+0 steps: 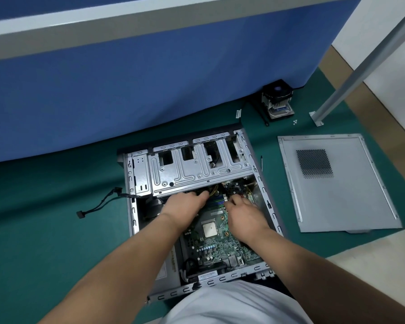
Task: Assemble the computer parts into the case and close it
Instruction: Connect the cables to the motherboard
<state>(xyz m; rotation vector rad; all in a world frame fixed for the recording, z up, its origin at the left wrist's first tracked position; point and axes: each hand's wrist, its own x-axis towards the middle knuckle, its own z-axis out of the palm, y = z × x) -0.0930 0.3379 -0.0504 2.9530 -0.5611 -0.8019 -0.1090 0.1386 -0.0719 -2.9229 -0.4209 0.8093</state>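
Case (pixel 136 220): lying open on its side on the green surface (pixel 45 230), its far edge sitting close to the blue partition (pixel 126 90), its near edge reaching the person's white shirt (pixel 232 305).
Open room: green surface stretching to the left of the case, with only a black cable (pixel 96 204) trailing out there; a narrower strip lying between the case's right wall and the side panel.
Side panel (pixel 351 199): lying flat to the right of the case, well apart from both hands.
Cooler (pixel 277 101): standing at the partition's foot, beyond the case's far right corner, next to a grey metal leg (pixel 351 76).
Screws (pixel 295 122): small pale ones lying just beside the cooler.
Drive cage (pixel 197 167): spanning the far half of the case, its near edge overhanging the motherboard.
Motherboard (pixel 218 244): sitting inside the case, its square processor (pixel 209 230) showing between the two forearms.
Left hand (pixel 185 204): reaching in palm down, fingers pointing under the cage edge towards yellow wires (pixel 214 190); cannot tell whether it is holding anything.
Right hand (pixel 246 213): resting over the board's far right part, fingers curling down by a white connector (pixel 225 197); what they pinch, if anything, is hidden.
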